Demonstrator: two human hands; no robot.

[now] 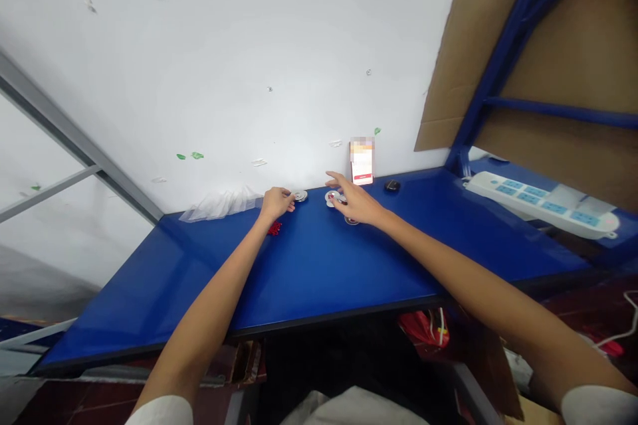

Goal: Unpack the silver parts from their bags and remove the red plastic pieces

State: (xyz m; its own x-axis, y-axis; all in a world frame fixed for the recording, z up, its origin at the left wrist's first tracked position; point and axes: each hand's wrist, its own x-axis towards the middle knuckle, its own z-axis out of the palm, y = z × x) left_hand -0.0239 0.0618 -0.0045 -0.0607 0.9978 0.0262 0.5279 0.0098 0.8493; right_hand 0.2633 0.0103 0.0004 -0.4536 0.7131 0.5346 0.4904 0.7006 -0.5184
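Nearest, the person's white sleeves point(164, 410) frame the lower corners, and a red bag point(421, 329) shows beneath the dark front edge of the blue counter point(314, 272). Both forearms reach across that edge toward the back of the counter, leaning in toward each other.

Behind its middle, a small red cluster point(274, 228) lies just beside the left wrist. The left hand point(278, 203) is nearly closed, its thumb and fingers drawn together at the rim of a silvery disc point(300, 196) near the back edge; whether they grip it or only touch it, I cannot tell. The right hand point(357, 202) is partly open, forefinger stretched away from the thumb, over a pale round piece point(331, 198) and a second round piece point(351, 220), partly covered. Whether its hidden fingers touch either one, I cannot tell.

Along the back edge, clear plastic bags point(222, 204) lie toward the left corner; a lit phone point(362, 163) leans on the white wall point(279, 33), with a small black object point(392, 185) to its right. A white power strip point(541, 204) lies past the right edge, below cardboard point(451, 60).
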